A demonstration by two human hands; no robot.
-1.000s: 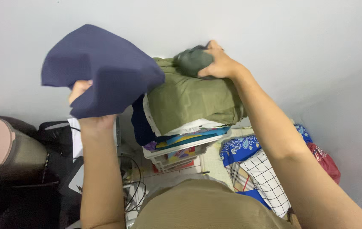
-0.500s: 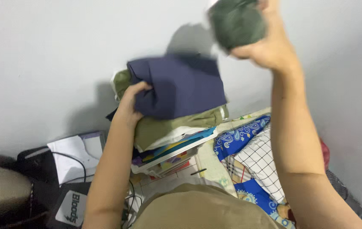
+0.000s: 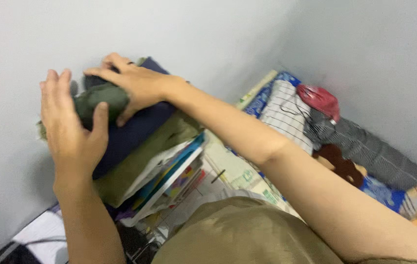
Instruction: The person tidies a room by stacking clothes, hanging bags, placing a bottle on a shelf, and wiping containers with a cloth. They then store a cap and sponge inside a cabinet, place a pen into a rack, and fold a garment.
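My left hand (image 3: 71, 132) and my right hand (image 3: 135, 85) both press on a small dark green rolled cloth (image 3: 98, 100), which rests on top of a folded navy cloth (image 3: 132, 132). The navy cloth lies on a folded olive garment (image 3: 140, 156). Under that sit more folded clothes, white and blue, on a white plastic drawer unit (image 3: 169, 190) against the grey wall. My left palm cups the roll from the near side; my right fingers lie over its far side.
To the right lies bedding: a blue patterned sheet (image 3: 267, 98), a white checked cloth (image 3: 286, 115), a red bag (image 3: 321, 100) and a grey striped cloth (image 3: 370, 151). White papers (image 3: 37, 237) lie at lower left. My olive shirt fills the bottom.
The navy cloth has been laid on the pile and my left hand let go of it. My right hand brought the green roll down from overhead onto the navy cloth. The view swung left.
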